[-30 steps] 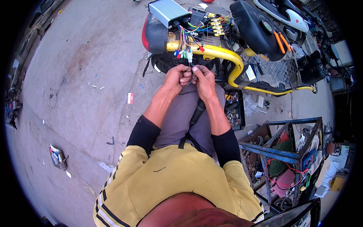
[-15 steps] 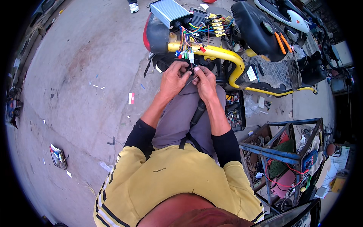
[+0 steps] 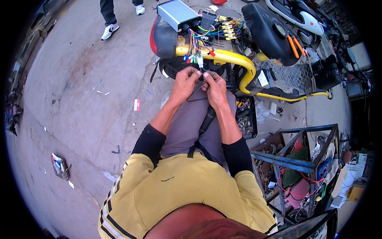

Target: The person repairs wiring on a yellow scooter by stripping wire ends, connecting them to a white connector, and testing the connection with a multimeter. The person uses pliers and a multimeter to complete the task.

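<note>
Fingertips of the left hand (image 3: 184,83) have drawn together again from the wider spread of half a second ago, and a bystander's dark trouser legs (image 3: 107,12) and white shoes (image 3: 110,31) have come further into view at the upper left, well apart from the work. Both hands therefore meet closely at the wiring, apparently undisturbed. The left thumb and forefinger are pinched on what look like thin wires (image 3: 201,70) just below a white connector (image 3: 200,61), which hangs from the coloured wire bundle (image 3: 193,41) beside the yellow frame tube (image 3: 234,57); the exact grip is too small to make out. Beside it, the right hand (image 3: 216,88) also has thumb and finger closed, seemingly on a dark cable (image 3: 195,92) that trails over the lap. Near the right knee, an open black box (image 3: 255,119) holds a jumble of small coloured parts. Out on the floor to the left, a small tray (image 3: 62,177) contains mixed items, too small to identify. At the lower right, a blue-edged metal rack (image 3: 284,158) is crowded with odds and ends, among them a green piece (image 3: 292,176) and a red cable (image 3: 283,185).
</note>
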A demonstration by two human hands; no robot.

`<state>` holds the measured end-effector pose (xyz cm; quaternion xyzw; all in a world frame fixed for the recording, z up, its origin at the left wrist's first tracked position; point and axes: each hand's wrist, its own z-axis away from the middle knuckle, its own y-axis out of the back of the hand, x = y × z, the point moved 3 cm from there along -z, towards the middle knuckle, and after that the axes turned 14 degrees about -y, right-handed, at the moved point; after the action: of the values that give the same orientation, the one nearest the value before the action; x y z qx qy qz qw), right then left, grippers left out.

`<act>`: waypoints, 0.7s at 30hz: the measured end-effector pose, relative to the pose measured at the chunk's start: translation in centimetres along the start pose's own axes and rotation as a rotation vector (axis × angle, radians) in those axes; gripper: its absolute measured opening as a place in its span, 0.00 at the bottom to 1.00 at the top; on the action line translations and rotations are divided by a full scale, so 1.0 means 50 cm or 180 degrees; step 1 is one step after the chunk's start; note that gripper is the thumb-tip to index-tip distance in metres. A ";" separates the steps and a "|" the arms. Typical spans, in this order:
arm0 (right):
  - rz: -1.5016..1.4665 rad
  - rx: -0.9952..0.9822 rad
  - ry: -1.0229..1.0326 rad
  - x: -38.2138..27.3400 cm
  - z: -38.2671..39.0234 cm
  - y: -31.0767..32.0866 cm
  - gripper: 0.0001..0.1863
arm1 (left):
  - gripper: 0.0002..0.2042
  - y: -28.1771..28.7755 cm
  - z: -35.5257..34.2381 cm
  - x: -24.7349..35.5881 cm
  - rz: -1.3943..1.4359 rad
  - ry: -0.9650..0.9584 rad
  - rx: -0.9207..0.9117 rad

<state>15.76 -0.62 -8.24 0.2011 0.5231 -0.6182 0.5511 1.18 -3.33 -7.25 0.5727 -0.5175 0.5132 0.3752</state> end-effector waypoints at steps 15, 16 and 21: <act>-0.0214 0.0003 -0.0037 0.001 0.008 -0.011 0.09 | 0.10 0.005 0.029 0.054 -0.1952 -0.1823 0.0324; -0.0223 0.0003 -0.0037 0.001 0.007 -0.010 0.09 | 0.09 0.001 0.029 0.060 -0.2246 -0.2134 0.0337; -0.0248 0.0027 -0.0036 0.000 0.008 -0.008 0.09 | 0.08 -0.008 0.035 0.081 -0.2780 -0.2318 0.0334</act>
<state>15.55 -1.04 -7.93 0.1794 0.5247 -0.6426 0.5287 1.67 -5.78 -3.60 0.8913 -0.3025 0.1050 0.3211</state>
